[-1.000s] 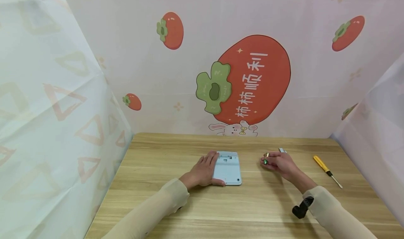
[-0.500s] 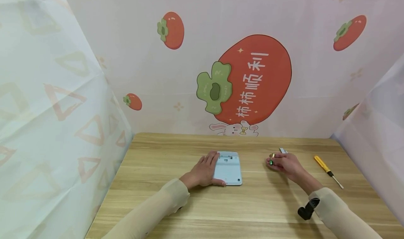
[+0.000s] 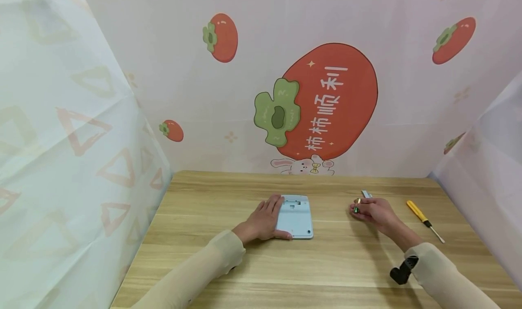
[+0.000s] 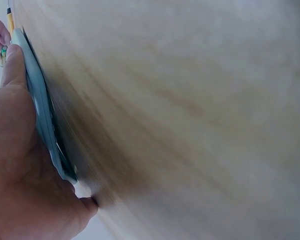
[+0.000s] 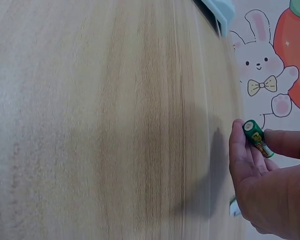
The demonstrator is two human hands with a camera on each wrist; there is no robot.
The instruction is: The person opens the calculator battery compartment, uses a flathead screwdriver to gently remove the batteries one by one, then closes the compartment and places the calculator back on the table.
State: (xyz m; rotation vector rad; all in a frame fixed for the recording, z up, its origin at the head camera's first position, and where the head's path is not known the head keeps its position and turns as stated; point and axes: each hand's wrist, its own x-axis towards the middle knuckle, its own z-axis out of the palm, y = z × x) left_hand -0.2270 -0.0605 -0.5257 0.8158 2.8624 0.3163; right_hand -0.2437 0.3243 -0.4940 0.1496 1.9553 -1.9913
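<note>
A pale blue calculator (image 3: 294,220) lies face down on the wooden table, with an open battery compartment near its far end. My left hand (image 3: 263,218) holds it at the left side, fingers over the edge and thumb along the near edge; in the left wrist view the calculator's side (image 4: 40,95) shows beyond the thumb. To the right, my right hand (image 3: 376,213) pinches a green and gold battery (image 5: 257,137) between thumb and fingers, raised above the table. Just behind that hand lies a small pale flat piece (image 3: 365,194), partly hidden by it.
A screwdriver (image 3: 418,213) with a yellow and black handle lies at the right of the table (image 3: 228,189). Patterned sheets stand along the back and both sides. A black strap-like device (image 3: 403,270) hangs at the right wrist.
My right hand has moved a little to the right with the battery, away from the calculator. The left hand and calculator have stayed in place.
</note>
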